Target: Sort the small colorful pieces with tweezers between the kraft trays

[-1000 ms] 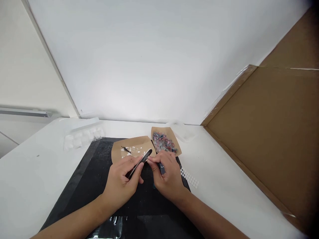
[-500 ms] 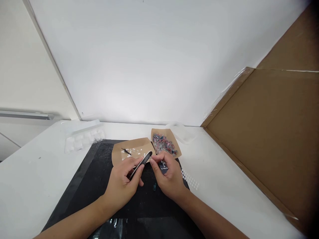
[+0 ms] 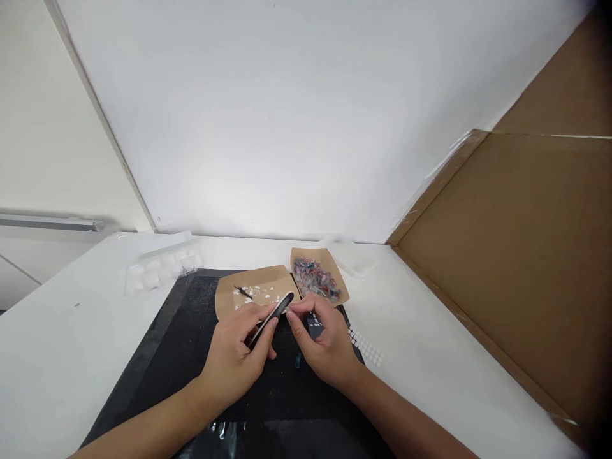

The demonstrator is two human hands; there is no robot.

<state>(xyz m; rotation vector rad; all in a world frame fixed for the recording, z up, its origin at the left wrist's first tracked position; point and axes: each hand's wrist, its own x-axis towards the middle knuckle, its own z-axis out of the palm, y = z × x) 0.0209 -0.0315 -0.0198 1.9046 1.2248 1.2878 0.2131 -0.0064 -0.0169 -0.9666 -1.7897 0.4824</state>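
Note:
My left hand (image 3: pixel 239 347) is closed around a black, round-ended nail file (image 3: pixel 283 305) with a pale edge, its tip slanting up and right. Beside that tip, my right hand (image 3: pixel 327 344) pinches a tiny piece between thumb and index finger; the piece is mostly hidden by the fingertips. Both hands hover over a black mat (image 3: pixel 157 363). Behind them sits a brown paper tray (image 3: pixel 227 284) with white scraps and a dark twig-like bit. Under my right hand lies a dark card (image 3: pixel 314 326) with small white marks. A small teal piece (image 3: pixel 297 361) rests between my wrists.
A second brown paper tray (image 3: pixel 329 256) holds many clear, red and grey-blue bits. Right of the mat lies a sheet of white squares (image 3: pixel 367 349). A clear compartment tray (image 3: pixel 155 273) stands back left, a translucent container (image 3: pixel 352 258) back right. Cardboard (image 3: pixel 507 255) borders the right side.
Almost nothing differs. My right fingertips have shifted very slightly down along the file's tip, and the view has moved a little.

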